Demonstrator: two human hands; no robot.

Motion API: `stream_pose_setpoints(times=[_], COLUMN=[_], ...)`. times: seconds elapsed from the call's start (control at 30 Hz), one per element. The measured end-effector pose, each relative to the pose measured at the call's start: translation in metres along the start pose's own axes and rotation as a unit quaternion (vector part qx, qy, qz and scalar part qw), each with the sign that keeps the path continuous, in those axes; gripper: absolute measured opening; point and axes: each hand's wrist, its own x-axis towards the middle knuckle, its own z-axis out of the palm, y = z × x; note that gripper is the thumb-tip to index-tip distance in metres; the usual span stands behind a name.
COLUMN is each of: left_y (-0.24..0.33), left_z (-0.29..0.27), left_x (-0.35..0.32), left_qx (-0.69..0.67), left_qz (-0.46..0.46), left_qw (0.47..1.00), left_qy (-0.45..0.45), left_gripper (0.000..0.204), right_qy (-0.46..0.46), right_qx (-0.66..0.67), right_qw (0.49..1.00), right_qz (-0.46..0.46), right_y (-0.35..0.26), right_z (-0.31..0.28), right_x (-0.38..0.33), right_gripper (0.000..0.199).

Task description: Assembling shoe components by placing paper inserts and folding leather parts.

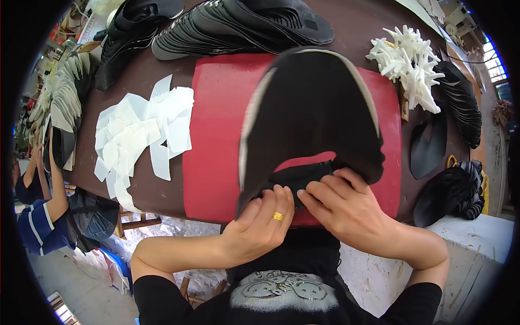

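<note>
A large black horseshoe-shaped shoe upper piece (311,108) with a pale edge is lifted and tilted over a red mat (216,135). My left hand (260,225), wearing a gold ring, pinches its near left end. My right hand (346,208) grips the near right end and presses a small black strip (298,176) that bridges the two ends. Both hands are close together at the table's front edge.
A dark brown table (141,70) carries white cut pieces (141,130) on the left, stacks of black uppers (244,24) at the back, white branched plastic parts (409,65) and more black pieces (460,108) on the right. Another person (38,211) sits at far left.
</note>
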Motion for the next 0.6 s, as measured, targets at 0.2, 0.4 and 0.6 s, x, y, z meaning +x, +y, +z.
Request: stream_pose_setpoints(times=[0.2,0.4,0.6], left_y=[0.010,0.013,-0.005], left_z=[0.010,0.011,0.001], left_x=[0.001,0.015,0.017], left_qx=[0.010,-0.027,-0.163], left_qz=[-0.025,-0.074,-0.100], left_qw=[0.999,0.994,0.981], left_qy=[0.031,0.080,0.042], left_gripper=[0.023,0.017,0.013], right_qy=[-0.009,0.039,0.283], right_qx=[-0.019,-0.075,0.095], right_qw=[1.000,0.995,0.946], right_qz=[-0.023,-0.046,0.127], right_y=[0.009,0.009,0.011], right_z=[0.001,-0.001,-0.013], right_x=[-0.006,-0.011,-0.019], right_gripper=[0.023,0.022,0.033])
